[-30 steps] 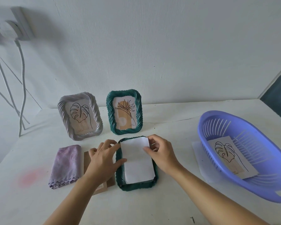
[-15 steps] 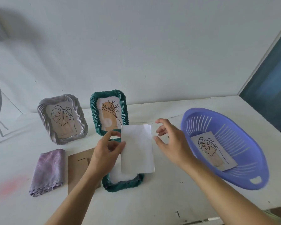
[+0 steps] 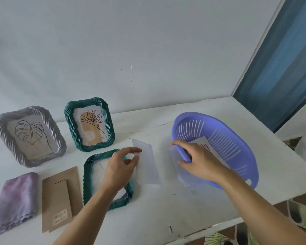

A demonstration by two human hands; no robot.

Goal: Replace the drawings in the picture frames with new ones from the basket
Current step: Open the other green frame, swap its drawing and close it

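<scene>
Drawings sit in several places on a white tabletop (image 3: 166, 206) pushed against a plain white wall (image 3: 131, 50). Two frames stand upright near the wall: a grey ridged frame (image 3: 0, 128) showing a leaf drawing, and beside it a green ridged frame (image 3: 69, 124) showing a flower drawing. In front of them a second green frame (image 3: 86, 183) lies face down with its back open. The left hand (image 3: 118, 170) pinches a white sheet (image 3: 148, 165), blank side up, between thumb and fingers just right of that frame. The right hand (image 3: 200, 160) has its fingers curled over the near rim of a purple slotted basket (image 3: 237, 138), where another leaf drawing (image 3: 201, 141) lies. A brown backing board (image 3: 60, 200) and a folded purple cloth (image 3: 16, 200) lie at the left. A blue panel (image 3: 281, 59) fills the right corner; patterned floor (image 3: 304, 214) shows below the table edge.
</scene>
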